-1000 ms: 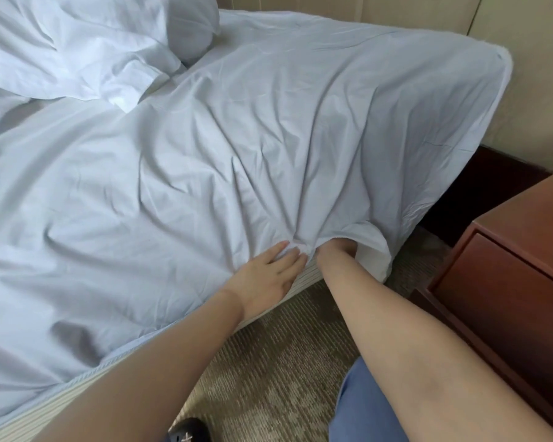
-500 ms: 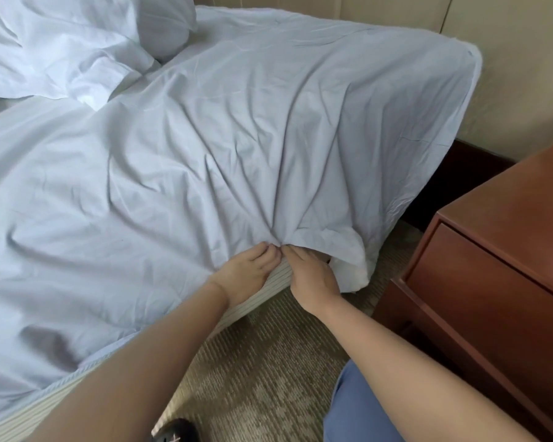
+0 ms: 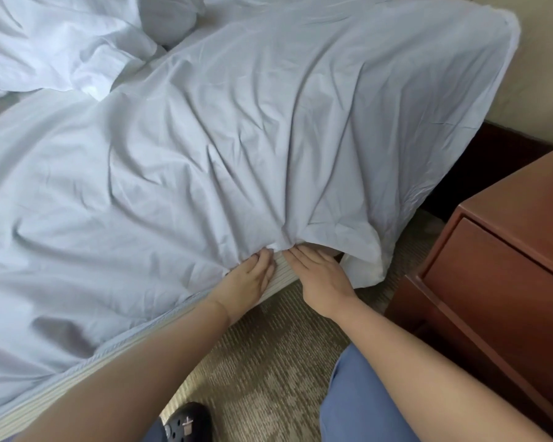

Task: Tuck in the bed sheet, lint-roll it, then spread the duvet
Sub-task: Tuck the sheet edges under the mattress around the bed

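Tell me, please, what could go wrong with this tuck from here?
The loose sheet flap right of the right hand hangs untucked and may stay out. The bed sheet bunches in radiating wrinkles above the left hand, so creases could get locked in. The wooden nightstand crowds the right arm.

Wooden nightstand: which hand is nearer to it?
Right. The right hand is at the mattress edge, on the side toward the wooden nightstand; the left hand sits beside it, farther away.

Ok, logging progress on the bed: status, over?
Left hand and right hand flat at mattress edge, fingertips under bed sheet. Corner flap untucked. Nightstand close on right.
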`<state>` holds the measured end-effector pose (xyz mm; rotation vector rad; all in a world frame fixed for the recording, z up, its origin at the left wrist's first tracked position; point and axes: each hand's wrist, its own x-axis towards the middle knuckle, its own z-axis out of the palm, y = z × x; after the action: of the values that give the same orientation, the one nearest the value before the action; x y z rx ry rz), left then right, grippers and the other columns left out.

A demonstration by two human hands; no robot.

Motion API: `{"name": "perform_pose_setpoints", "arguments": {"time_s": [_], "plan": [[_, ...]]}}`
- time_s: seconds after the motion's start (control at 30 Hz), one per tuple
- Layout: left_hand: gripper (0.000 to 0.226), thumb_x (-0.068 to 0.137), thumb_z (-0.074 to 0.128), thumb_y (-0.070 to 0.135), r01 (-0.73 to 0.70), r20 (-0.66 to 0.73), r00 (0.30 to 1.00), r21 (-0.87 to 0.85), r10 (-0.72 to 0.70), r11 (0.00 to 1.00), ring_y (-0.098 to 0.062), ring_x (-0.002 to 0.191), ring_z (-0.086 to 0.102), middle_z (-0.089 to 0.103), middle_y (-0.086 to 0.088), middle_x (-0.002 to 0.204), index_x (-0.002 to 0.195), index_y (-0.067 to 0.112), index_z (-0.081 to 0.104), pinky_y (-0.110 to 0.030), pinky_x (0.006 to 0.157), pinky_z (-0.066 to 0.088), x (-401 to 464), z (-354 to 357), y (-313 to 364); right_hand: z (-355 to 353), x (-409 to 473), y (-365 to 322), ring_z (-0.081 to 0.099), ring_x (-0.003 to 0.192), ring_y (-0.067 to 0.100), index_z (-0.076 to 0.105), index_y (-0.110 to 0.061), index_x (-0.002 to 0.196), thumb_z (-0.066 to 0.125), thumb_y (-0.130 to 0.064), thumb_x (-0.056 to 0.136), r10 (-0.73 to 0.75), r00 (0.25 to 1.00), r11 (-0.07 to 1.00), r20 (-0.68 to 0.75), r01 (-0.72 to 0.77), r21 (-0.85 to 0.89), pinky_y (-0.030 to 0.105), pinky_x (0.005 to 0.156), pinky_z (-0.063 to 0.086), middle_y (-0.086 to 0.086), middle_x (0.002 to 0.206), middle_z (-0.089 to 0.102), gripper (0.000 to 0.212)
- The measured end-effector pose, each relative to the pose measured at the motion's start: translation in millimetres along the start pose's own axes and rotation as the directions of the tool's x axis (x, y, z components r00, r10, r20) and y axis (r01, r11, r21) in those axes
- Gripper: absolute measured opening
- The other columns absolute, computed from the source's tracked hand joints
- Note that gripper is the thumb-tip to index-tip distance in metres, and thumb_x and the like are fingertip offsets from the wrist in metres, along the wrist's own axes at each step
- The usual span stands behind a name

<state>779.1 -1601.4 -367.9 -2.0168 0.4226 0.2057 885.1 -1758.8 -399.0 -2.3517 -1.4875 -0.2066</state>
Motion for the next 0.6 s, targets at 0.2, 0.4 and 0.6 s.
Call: {"name": "perform_pose_setpoints", "arguments": {"time_s": [0.2,0.4,0.6], "plan": [[0.07,0.091,0.049,0.018,0.203,0.125,0.978,-0.43,-0.165,0.88,-0.036,0.137,0.017,0.031,-0.027,0.143,0.145,-0.006,0.011,-0.039,0.108,0.032,22,-22,-6,-9,10,4,0.061,0.108,0.022,0.066,-0.008,0.118,0.068,0.001,0.061,0.111,0.993,0.992,-0.048,-0.114,-0.046,0.035,0.086,0.053,0.006,0.121,0.065,0.057],[0.065,0.082,0.057,0.019,0.217,0.156,0.975,-0.523,-0.158,0.824,-0.033,0.128,0.026,0.035,-0.022,0.138,0.137,0.0,0.026,-0.039,0.1,0.038,25,-28,-8,-21,30,4,0.039,0.13,0.025,0.032,-0.019,0.147,0.043,-0.012,0.093,0.189,0.97,0.981,0.154,-0.181,-0.064,0.034,0.103,0.034,0.002,0.145,0.042,0.055],[0.052,0.062,0.074,0.022,0.128,0.034,0.991,-0.493,-0.128,0.861,-0.035,0.107,0.059,0.061,-0.025,0.12,0.11,0.003,0.067,-0.039,0.091,0.05,7,-40,-20,-36,37,-1,0.038,0.131,0.028,0.031,-0.022,0.147,0.042,-0.017,0.096,0.267,0.914,0.962,0.304,-0.272,-0.028,0.034,0.104,0.034,0.007,0.144,0.041,0.052]]}}
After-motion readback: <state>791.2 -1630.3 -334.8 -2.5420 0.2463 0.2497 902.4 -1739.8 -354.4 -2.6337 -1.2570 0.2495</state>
